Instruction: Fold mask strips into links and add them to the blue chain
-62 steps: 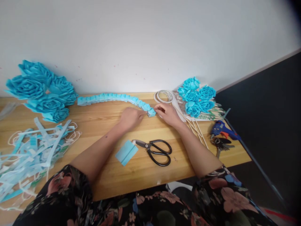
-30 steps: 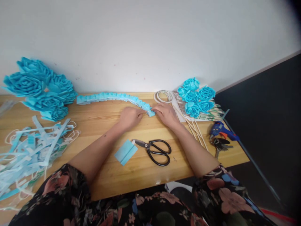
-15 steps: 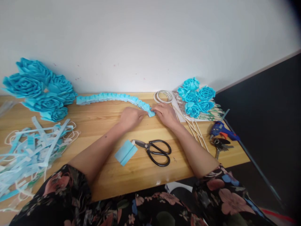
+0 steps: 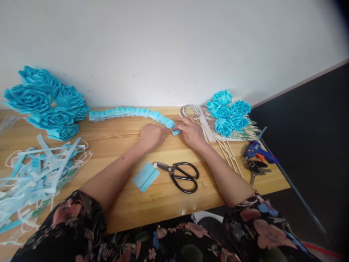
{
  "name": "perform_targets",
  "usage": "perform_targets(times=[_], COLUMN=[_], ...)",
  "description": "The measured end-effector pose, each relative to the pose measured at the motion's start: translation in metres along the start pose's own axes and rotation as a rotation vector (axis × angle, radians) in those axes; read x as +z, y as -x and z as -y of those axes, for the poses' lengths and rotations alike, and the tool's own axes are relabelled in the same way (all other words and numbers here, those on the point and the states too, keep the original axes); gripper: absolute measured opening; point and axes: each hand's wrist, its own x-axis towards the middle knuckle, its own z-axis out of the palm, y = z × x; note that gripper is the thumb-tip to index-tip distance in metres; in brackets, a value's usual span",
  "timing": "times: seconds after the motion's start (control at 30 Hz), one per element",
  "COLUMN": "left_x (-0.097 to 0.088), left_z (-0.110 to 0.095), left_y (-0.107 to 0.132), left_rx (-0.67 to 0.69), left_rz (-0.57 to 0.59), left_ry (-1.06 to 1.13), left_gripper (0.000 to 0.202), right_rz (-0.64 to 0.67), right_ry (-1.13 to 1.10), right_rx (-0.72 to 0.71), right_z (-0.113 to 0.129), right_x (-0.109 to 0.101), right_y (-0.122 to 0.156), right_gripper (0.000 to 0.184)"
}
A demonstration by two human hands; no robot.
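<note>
A long strip of overlapping folded blue pieces [image 4: 136,112] curves along the back of the table, and its right end lies between my hands. My left hand [image 4: 154,137] pinches the near edge of that end with its fingertips. From the other side my right hand [image 4: 190,133] has its fingers closed on the same end, partly covering it. Below my hands lie a flat blue square [image 4: 146,177] with a crease across it and black-handled scissors [image 4: 177,174], whose tip touches the square's corner.
Large blue fabric-like roses [image 4: 46,102] stand at the left, above a heap of cut blue and white strips [image 4: 40,178]. At the right are smaller blue roses [image 4: 227,112], tape rolls [image 4: 189,111], thin sticks [image 4: 227,153], a blue glue gun [image 4: 259,151] and keys [image 4: 256,169].
My right hand has shifted slightly left, its fingers now farther over the strip's end. My left hand stays nearly in place. The scissors and square have not moved.
</note>
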Motion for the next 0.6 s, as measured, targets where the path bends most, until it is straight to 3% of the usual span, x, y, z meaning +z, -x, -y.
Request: perform_targets(times=[0.43,0.6], left_x=[0.003,0.006], left_z=[0.002,0.003], left_y=[0.001,0.000], left_rx=[-0.007,-0.001], left_rz=[-0.019,-0.034], left_ry=[0.040,0.030], left_gripper=[0.041,0.041], right_rz=[-0.108,-0.017], right_ry=[0.051,0.054], right_rx=[0.067,0.058], right_z=[-0.016,-0.011], right_x=[0.000,-0.001], right_y=[0.002,0.001], right_gripper=[0.035,0.036])
